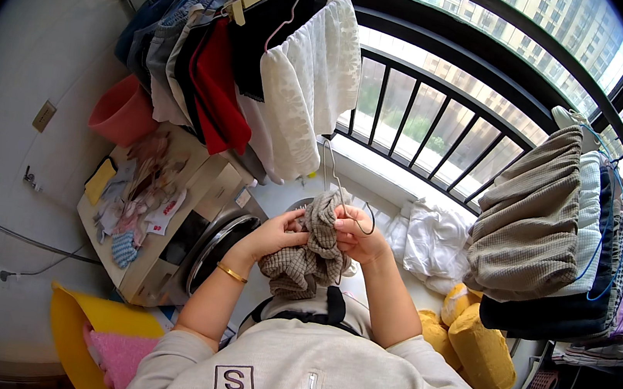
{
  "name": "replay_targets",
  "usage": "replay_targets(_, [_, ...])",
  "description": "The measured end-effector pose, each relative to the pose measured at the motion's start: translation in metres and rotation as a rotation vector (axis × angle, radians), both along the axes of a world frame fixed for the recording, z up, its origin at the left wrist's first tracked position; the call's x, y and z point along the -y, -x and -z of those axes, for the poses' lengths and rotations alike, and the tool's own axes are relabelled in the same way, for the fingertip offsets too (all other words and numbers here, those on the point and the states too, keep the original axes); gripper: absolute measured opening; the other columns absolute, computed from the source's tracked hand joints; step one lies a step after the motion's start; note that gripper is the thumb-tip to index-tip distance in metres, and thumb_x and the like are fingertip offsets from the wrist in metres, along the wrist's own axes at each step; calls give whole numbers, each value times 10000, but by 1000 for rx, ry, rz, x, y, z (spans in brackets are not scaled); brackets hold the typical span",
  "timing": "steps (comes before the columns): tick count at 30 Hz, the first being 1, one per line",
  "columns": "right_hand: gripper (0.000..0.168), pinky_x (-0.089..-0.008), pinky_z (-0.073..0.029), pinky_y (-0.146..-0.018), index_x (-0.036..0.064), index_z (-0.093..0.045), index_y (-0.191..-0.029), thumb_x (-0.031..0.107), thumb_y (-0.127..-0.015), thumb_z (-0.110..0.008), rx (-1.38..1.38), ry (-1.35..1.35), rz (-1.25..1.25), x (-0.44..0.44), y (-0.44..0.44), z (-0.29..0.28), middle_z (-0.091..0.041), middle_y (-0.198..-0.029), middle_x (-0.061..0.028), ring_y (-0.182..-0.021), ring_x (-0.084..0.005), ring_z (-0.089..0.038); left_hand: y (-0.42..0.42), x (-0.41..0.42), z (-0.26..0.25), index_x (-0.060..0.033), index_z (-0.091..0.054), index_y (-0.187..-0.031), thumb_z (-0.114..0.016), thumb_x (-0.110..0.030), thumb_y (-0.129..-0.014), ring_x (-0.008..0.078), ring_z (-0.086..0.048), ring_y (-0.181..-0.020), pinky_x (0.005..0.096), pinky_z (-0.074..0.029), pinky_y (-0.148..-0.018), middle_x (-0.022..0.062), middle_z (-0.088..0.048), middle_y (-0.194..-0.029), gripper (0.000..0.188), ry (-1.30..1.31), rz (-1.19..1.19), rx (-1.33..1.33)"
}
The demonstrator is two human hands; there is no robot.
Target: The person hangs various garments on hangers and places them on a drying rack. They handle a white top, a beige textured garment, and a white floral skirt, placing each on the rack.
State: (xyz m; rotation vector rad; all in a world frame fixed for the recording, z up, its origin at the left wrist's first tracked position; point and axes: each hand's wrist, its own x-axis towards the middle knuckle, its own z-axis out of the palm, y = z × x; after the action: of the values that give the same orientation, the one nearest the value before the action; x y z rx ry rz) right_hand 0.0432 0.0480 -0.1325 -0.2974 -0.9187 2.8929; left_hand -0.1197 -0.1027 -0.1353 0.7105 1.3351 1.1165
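Observation:
A bunched grey-brown waffle-knit garment (296,268) is gathered in front of my chest. My left hand (283,235) grips its left side, the fingertips partly hidden by folds. At the right side, my right hand (361,238) pinches a thin wire clothes hanger (337,175) together with the cloth. The hanger's dark hook curves out beyond my right fingers, and its long loop rises above the garment. Part of the wire is hidden by the folds. A gold bracelet (232,273) circles my left wrist.
Clothes on hangers, including a white patterned cloth (309,72), hang at upper left. More, including brown waffle-knit trousers (530,221), hang at right. A front-loading washing machine (205,205) stands left. White cloth (434,239) and yellow bundles (474,343) lie right. Black railings (414,114) line the window.

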Motion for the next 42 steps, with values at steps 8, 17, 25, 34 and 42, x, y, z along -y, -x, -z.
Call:
replay_targets(8, [96, -156, -201, -362, 84, -504, -868, 169, -895, -536, 129, -102, -26, -9, -8, 2, -410, -604, 63, -440, -10, -311, 0, -17, 3, 5, -593, -1105, -552, -85, -881, 139, -604, -886, 283, -489, -805, 63, -636, -1005, 244, -63, -1, 258])
replay_targets(17, [196, -217, -169, -329, 105, -471, -914, 299, -942, -474, 409, -72, 451, -17, 20, 79, -391, -557, 37, -388, -38, -242, 12, -31, -124, -52, -564, -1096, -532, -375, -884, 271, -636, -877, 417, -552, -764, 144, -624, -1019, 387, -218, -395, 831])
replay_targets(25, [171, -208, -215, -344, 124, -413, -869, 270, -952, -445, 447, 127, 391, -5, 51, 125, -340, -556, 40, -391, -54, -250, 45, -64, -215, -54, -553, -1113, -522, -361, -890, 269, -629, -893, 416, -541, -779, 146, -620, -1029, 380, -415, -457, 650])
replay_targets(34, [187, -214, -235, -345, 111, -443, -845, 270, -943, -445, 685, -141, 545, -31, 37, 159, -361, -564, 39, -400, -66, -291, 114, -62, -288, -56, -541, -1132, -510, -345, -896, 267, -622, -912, 415, -529, -796, 148, -615, -1040, 374, -665, -655, 353])
replay_targets(42, [206, -207, -169, -339, 122, -381, -812, 256, -957, -442, 482, 157, 557, -58, 52, 123, -331, -551, 35, -386, -48, -209, 172, 30, -335, -58, -530, -1149, -500, -331, -902, 265, -616, -928, 414, -518, -811, 151, -611, -1051, 369, -832, -889, 76])
